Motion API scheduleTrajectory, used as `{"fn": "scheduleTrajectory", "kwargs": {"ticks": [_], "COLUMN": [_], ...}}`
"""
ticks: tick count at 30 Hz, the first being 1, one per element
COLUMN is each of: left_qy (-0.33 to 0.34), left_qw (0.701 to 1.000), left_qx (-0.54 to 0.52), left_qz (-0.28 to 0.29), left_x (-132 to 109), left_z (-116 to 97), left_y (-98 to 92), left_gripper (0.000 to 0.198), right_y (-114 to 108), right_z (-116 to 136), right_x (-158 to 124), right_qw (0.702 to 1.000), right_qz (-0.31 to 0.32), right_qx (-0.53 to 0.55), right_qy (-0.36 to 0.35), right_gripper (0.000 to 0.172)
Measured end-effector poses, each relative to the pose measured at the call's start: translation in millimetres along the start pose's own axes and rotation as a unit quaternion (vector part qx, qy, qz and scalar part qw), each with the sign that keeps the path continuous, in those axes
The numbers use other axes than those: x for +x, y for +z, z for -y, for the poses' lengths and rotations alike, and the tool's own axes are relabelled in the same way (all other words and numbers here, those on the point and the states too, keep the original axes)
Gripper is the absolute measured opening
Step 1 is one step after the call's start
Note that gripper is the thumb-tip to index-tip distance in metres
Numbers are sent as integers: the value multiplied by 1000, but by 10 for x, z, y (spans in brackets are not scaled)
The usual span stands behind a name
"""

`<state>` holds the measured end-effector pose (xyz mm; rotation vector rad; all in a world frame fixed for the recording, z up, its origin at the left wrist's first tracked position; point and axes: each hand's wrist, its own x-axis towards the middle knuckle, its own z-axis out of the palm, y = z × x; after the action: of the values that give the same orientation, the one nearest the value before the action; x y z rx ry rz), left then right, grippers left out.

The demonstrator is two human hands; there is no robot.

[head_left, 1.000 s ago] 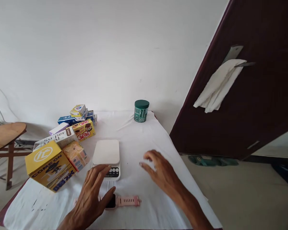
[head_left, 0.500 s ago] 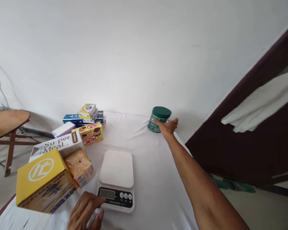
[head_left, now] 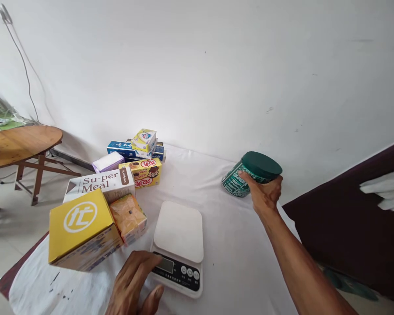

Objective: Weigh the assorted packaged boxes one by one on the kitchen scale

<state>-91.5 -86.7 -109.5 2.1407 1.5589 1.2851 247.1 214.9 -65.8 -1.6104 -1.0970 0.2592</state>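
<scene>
A dark green canister (head_left: pixel 235 180) with a round green lid is at the table's far right, tilted. My right hand (head_left: pixel 265 192) is wrapped round it, thumb on the near side and fingers behind, partly hidden. A white kitchen scale (head_left: pixel 179 232) lies in the middle of the table with a bare platform. Its front panel has a dark display and several buttons. My left hand (head_left: pixel 136 280) is at the scale's front left corner, fingertips over the display's edge, thumb held apart. It holds nothing.
Left of the scale are a yellow box (head_left: pixel 80 223), an orange-wrapped pack (head_left: pixel 128 214), a white Su-per Meal box (head_left: pixel 101 183) and a yellow snack box (head_left: pixel 142 171). Behind them lie a purple-white pack (head_left: pixel 108 162) and stacked small boxes (head_left: pixel 144 140). A wooden table (head_left: pixel 26 142) stands far left.
My right hand has closed round the canister, which now tilts and appears nearer. The view has swung, so the objects sit differently in frame. My left hand stays at the scale's front corner.
</scene>
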Motion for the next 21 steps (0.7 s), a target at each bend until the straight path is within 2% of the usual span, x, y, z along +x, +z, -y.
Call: {"fn": "scheduleTrajectory", "kwargs": {"ticks": [1, 3, 6, 9, 12, 15, 21], "left_qy": [-15, -26, -46, -74, -113, -148, -207], "left_qw": [1000, 1000, 998, 994, 989, 979, 952], "left_qx": [3, 10, 23, 15, -15, -63, -127], "left_qz": [4, 11, 40, 73, 96, 125, 187], "left_x": [-16, -47, -76, -79, -46, 29, 201], "left_z": [-8, -17, -16, 0, 14, -3, -72], "left_y": [16, 65, 153, 202, 176, 87, -71], "left_gripper": [43, 56, 74, 82, 81, 79, 87], "right_y": [-92, -275, -491, -575, -557, -523, -501], "right_z": [94, 325, 686, 929, 1039, 1091, 1115], "right_x": [-137, -431, -890, -1314, -1650, -1879, -2081], "right_qw": [1000, 997, 979, 952, 932, 926, 932], "right_qz": [-1, 32, 126, 211, 266, 294, 306], "right_qx": [17, 66, 137, 209, 239, 227, 183], "right_qy": [3, -38, -80, -69, -53, -63, -63], "right_gripper": [98, 91, 80, 75, 77, 80, 83]}}
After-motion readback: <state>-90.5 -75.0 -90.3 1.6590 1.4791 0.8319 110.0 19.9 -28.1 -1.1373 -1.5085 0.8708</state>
